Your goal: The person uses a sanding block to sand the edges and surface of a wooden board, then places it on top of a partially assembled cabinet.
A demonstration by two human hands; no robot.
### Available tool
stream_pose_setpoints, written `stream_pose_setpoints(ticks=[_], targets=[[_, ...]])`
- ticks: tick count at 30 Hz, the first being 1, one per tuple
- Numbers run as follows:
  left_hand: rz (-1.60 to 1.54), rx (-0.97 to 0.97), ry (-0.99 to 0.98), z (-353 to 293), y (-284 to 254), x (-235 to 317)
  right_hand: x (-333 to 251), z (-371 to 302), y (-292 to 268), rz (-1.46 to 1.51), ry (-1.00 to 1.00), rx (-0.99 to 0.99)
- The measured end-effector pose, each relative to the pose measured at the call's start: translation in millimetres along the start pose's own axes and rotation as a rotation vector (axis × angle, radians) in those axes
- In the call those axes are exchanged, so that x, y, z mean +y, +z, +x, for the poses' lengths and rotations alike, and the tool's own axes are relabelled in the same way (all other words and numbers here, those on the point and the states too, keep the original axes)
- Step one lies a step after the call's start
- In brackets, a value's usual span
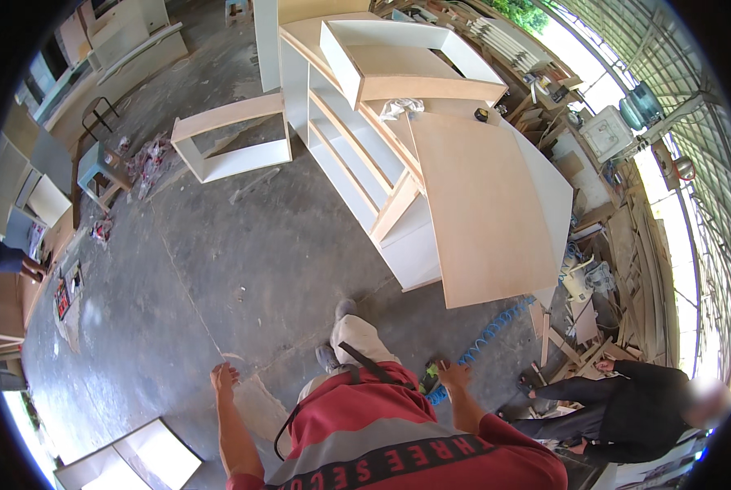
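My left hand [225, 377] hangs out to the left over the concrete floor, fingers loosely apart and holding nothing. At my right side, my right hand [455, 376] is closed around a green and dark air nail gun [428, 380]; its lower part is partly hidden. A blue coiled air hose [496, 328] runs from near it up toward the workpiece. Ahead stands a large white and wood cabinet frame [357, 155] with open compartments. A thin plywood panel [488, 212] lies across its top, and a drawer box [414, 86] rests behind the panel.
A second drawer box [243, 135] is on the floor, left of the cabinet. A small blue stool [101, 171] stands farther left. Wood offcuts [627, 269] pile up at right. A person in black [627, 408] is close on my right; another person [6, 255] is at far left.
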State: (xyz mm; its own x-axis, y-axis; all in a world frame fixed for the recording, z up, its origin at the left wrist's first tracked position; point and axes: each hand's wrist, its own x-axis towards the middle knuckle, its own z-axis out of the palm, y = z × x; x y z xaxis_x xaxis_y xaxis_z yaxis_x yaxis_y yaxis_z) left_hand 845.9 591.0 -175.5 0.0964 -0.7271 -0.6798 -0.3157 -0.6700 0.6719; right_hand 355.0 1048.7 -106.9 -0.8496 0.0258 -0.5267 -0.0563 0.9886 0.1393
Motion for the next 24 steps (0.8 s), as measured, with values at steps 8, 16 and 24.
stream_pose_setpoints(ticks=[8, 16, 24], targets=[[0.188, -0.191, 0.425, 50.8, 109.6, 221.8, -128.3, -12.3, -15.9, 0.120, -0.333, 0.034], [0.462, -0.582, 0.932, -19.5, 256.3, 454.3, -384.8, 8.5, -159.4, 0.605, -1.000, 0.580], [0.200, -0.867, 0.983, -52.6, 358.1, 552.5, -533.4, -17.6, -333.0, 0.736, -1.326, 0.814]])
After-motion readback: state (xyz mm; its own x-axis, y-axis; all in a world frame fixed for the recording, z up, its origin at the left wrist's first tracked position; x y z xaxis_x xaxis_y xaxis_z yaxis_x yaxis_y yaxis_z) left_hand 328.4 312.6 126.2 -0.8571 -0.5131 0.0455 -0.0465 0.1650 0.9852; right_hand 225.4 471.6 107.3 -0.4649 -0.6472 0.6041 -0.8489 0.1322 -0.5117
